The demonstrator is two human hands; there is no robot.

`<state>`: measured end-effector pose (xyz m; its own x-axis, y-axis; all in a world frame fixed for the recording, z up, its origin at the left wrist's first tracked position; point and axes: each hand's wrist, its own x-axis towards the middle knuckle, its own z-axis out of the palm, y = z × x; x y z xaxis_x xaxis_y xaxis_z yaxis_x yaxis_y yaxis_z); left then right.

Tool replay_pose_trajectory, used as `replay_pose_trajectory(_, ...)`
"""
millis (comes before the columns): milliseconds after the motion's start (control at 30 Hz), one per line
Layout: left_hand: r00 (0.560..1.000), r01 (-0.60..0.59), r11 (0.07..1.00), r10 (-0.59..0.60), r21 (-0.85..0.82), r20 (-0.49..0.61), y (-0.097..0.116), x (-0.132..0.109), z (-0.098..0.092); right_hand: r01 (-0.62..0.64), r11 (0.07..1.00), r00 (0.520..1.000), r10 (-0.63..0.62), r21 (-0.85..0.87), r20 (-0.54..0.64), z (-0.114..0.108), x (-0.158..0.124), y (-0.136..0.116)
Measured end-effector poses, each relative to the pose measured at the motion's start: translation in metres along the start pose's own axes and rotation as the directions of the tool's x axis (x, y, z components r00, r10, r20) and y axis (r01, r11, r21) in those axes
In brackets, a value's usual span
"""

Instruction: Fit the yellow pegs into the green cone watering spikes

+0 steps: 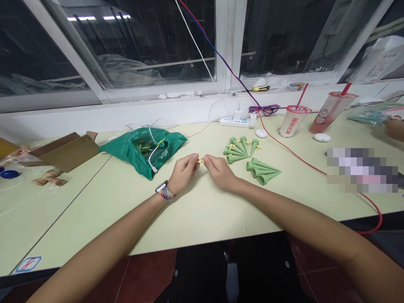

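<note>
My left hand (184, 172) and my right hand (219, 170) meet at the middle of the pale yellow table, their fingertips pinching a small yellow plastic part (200, 160) from both sides. Most of that part is hidden by my fingers. Just right of my right hand lie several green plastic cone spikes (236, 150) in one group, with several more (261, 170) in a second group nearer the front. Small yellow fittings (255, 145) sit on some spikes. A green plastic bag (142, 151) with a white cable across it lies left of my left hand.
A flattened cardboard box (67, 151) lies at the far left. At the back stand a white power strip (236, 122) and two plastic cups with red straws (333, 111). A red cable (293, 153) crosses the table. Another person's hand (394, 128) is at the right edge.
</note>
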<state>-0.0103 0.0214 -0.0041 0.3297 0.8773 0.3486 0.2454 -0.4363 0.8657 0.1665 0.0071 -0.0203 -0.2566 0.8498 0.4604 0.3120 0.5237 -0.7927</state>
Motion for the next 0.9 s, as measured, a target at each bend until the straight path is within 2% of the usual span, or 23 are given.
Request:
replay_pose_trajectory(133,0.999,-0.045,0.996,0.047,-0.08,0.019,0.0,-0.001,-0.002,-0.014,1.0,1.0,0.015,0.008,-0.025,0.0,0.001,0.002)
replay_pose_trajectory(433,0.997,-0.045,0.994,0.05,0.101,-0.053,0.002,0.002,-0.003,-0.007,1.0,1.0,0.008,0.03,-0.03,0.0,0.001,-0.003)
replay_pose_trajectory(567,0.99,-0.03,0.999,0.035,0.041,-0.133,-0.003,0.005,-0.004,0.021,0.999,0.998,-0.019,0.046,-0.053,-0.001,0.001,-0.007)
replay_pose_trajectory(700,0.98,-0.062,0.998,0.055,-0.03,-0.189,-0.003,0.007,-0.005,-0.003,0.998,0.991,0.011,0.059,-0.136,-0.001,0.003,-0.003)
replay_pose_trajectory(900,0.971,-0.081,0.982,0.039,-0.169,-0.237,-0.005,0.013,-0.008,0.038,0.999,0.984,-0.041,-0.019,-0.174,0.0,0.008,0.009)
